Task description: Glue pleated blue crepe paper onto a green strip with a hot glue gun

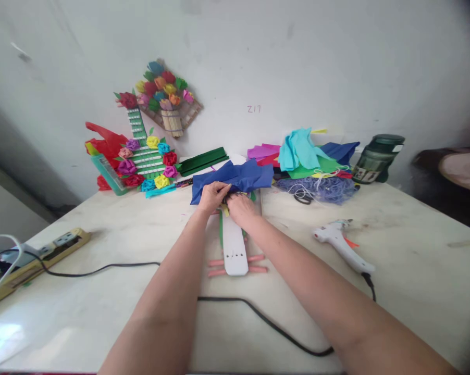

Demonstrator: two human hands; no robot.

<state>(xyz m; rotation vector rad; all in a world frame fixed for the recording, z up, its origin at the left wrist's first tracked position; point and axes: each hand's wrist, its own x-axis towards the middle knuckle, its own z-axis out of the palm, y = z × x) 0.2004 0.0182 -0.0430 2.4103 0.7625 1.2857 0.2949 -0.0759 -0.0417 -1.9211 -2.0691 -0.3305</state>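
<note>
A sheet of dark blue crepe paper (235, 176) lies crumpled over the far end of a white guitar-shaped piece (232, 239). Pink sticks cross that piece near its rounded end, and green strips run along its sides. My left hand (213, 197) is closed on the near edge of the blue paper. Beside it my right hand (240, 206) is curled at the same edge, its fingertips partly hidden by the paper. Something small and dark shows between the hands, too covered to name. A bit of yellow (224, 210) sticks out below them.
A white glue gun (344, 245) lies at the right, its black cord crossing the table. At the left is a power strip (59, 247). Flower-decorated crafts (147, 156), coloured paper (299, 151), scissors (303, 198) and a dark green jar (378, 159) line the back.
</note>
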